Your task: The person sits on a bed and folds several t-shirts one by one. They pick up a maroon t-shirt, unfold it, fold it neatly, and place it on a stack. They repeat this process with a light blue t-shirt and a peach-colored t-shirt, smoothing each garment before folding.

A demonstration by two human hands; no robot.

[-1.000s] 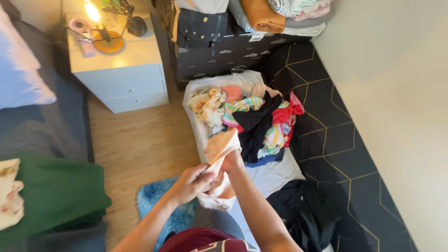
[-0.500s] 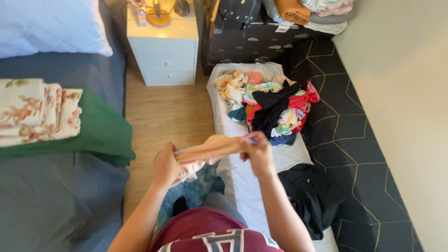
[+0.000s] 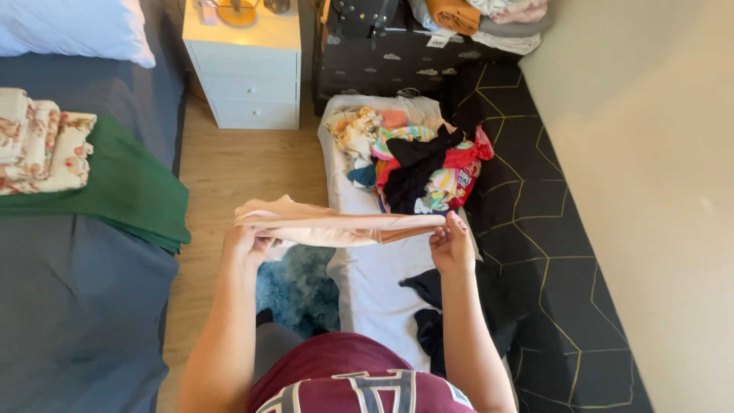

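Head view, peach garment (image 3: 336,228) stretched flat, creased

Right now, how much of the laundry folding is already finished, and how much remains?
Done: folded floral cloths lie stacked on a folded green cloth on the bed. In hand: the left hand and right hand hold a peach garment stretched between them. Left: a mixed clothes pile and a dark garment lie unfolded.

Wood floor (image 3: 229,172), white nightstand (image 3: 248,76) far, grey bed (image 3: 76,291) left, black geometric mat (image 3: 550,252) against cream wall (image 3: 657,191) right.
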